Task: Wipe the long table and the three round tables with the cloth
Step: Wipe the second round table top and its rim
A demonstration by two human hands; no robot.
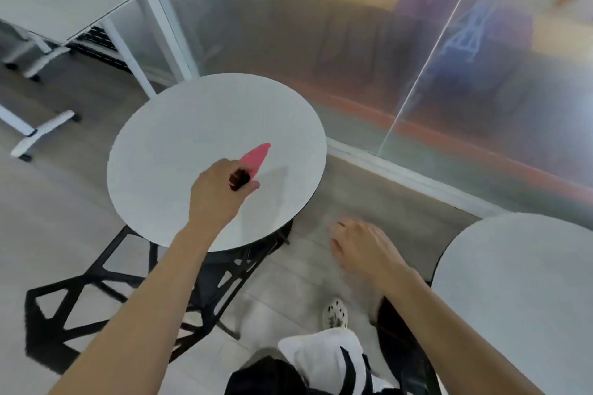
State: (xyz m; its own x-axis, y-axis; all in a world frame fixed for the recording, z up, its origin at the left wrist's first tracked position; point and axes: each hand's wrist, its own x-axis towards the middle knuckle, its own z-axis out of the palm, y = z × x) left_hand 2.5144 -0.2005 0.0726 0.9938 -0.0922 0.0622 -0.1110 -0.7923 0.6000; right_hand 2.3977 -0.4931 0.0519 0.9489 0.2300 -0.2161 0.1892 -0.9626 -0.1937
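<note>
A single wide-angle camera sits on the person's head, facing forward and steeply down, at arm's length. The left hand (218,192) gripping the cloth (255,155) falls near mid-frame, a round table (179,138) beneath that grip and a glass wall (321,26) beyond it.

Light: bright and even, diffuse through the frosted wall (321,42).
Shadows: soft and faint on the round surface (192,125).
Blur: the right hand (362,247) is smeared.
Edges: straight lines bend.

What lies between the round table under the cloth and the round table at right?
In the head view, just floor, with the empty right hand hovering above it and the person's shoe at the near end.
</note>
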